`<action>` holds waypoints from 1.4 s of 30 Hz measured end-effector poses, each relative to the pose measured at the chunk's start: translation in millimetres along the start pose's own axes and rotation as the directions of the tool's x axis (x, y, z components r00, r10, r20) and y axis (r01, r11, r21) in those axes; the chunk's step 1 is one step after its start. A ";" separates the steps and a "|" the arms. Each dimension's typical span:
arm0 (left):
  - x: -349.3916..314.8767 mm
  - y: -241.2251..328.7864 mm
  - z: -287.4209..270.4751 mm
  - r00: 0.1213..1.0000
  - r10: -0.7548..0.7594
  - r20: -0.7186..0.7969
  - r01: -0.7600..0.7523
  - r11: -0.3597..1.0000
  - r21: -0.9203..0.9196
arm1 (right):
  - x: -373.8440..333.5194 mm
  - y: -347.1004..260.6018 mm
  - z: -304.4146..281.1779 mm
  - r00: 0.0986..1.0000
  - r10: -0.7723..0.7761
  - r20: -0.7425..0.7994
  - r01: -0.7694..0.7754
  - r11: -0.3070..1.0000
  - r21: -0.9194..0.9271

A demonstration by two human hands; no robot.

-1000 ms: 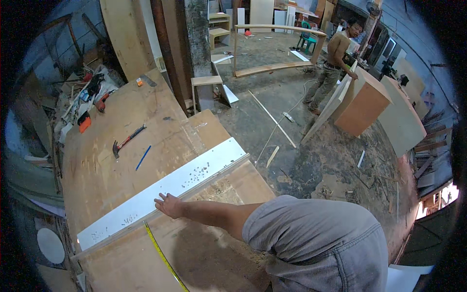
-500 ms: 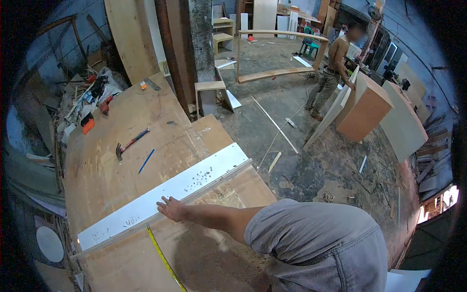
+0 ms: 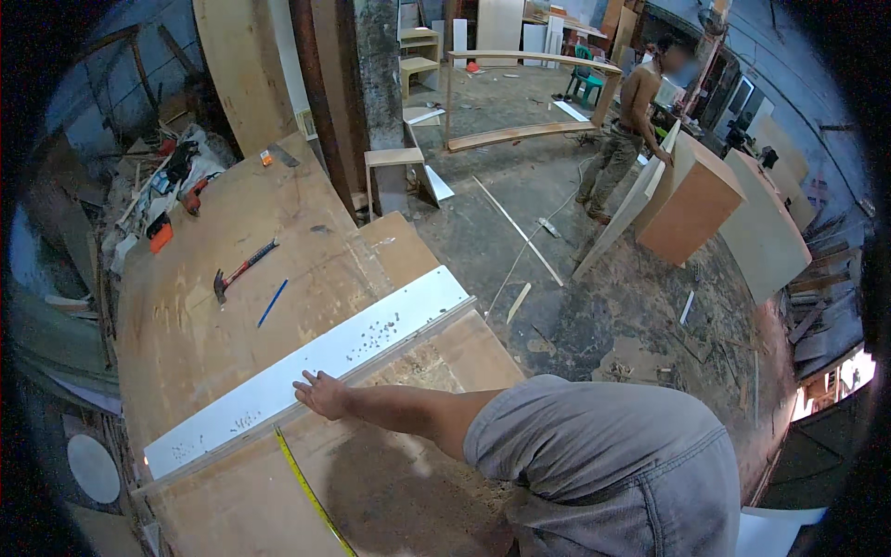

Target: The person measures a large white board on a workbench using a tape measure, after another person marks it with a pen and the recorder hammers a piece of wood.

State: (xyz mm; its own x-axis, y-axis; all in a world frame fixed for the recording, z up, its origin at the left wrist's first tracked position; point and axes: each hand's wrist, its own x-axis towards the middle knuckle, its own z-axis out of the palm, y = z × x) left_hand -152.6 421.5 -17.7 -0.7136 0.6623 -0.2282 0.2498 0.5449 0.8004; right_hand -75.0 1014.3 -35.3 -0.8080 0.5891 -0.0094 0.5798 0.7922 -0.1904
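Observation:
My left hand [image 3: 322,394] lies flat, fingers spread, on the near edge of a long white board [image 3: 316,367] dotted with small holes or screws. The board runs diagonally across a plywood workbench [image 3: 213,306]. My forearm reaches in from a grey sleeve at the lower right. A yellow tape measure blade [image 3: 306,487] stretches over the bench just below the hand. My right hand is out of the picture.
A hammer [image 3: 239,271] and a blue pencil [image 3: 272,303] lie on the bench beyond the board. Tools and clutter [image 3: 162,200] pile at the far left. Another person [image 3: 631,139] stands by brown cabinet panels [image 3: 691,204] on a littered floor.
My left hand stays on the white board's edge. The view has shifted slightly, and the person at the back has moved a little.

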 end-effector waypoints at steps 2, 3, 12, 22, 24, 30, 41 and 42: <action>-4.7 -4.3 -9.6 1.000 0.014 -0.008 -0.012 0.979 0.206 | 2.3 -5.8 -6.3 1.000 -0.014 0.010 0.014 1.000 -0.018; -6.0 -6.4 -10.8 1.000 0.015 -0.024 -0.009 0.973 0.232 | 2.8 -7.6 -9.4 0.999 -0.021 0.031 0.022 1.000 -0.020; -4.9 -3.2 -7.0 0.997 0.022 -0.069 -0.005 0.968 0.251 | -1.0 -0.1 -3.8 0.999 0.016 0.037 -0.014 0.999 -0.048; -3.5 -7.5 -13.8 0.991 0.023 -0.133 0.013 0.963 0.267 | 2.0 -5.3 -4.7 1.000 0.011 0.030 -0.009 0.998 -0.056; -3.6 -8.4 -14.5 0.990 0.021 -0.138 0.017 0.963 0.270 | 0.6 -3.1 -0.2 0.999 0.016 0.034 -0.014 0.999 -0.052; -8.0 -9.8 -15.4 0.983 0.018 -0.185 0.037 0.957 0.288 | -3.8 -5.7 -16.3 0.996 -0.003 0.086 0.007 0.999 -0.049; -70.7 -84.3 -53.1 0.918 -0.073 -0.389 0.259 0.855 0.449 | 31.1 17.3 39.5 0.998 -0.003 -0.067 0.008 0.997 0.081; -87.8 -134.0 -64.5 0.931 -0.102 -0.352 0.247 0.884 0.397 | 35.0 13.3 35.0 0.996 0.032 0.087 -0.041 0.994 0.104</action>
State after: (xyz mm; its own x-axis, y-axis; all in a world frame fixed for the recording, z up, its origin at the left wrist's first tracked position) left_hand -165.6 257.2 -69.1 -0.9197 0.3799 -0.0989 0.3045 0.8493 0.4313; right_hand -99.3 1039.9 -72.5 -0.7953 0.5977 -0.1007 0.5980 0.7466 -0.2914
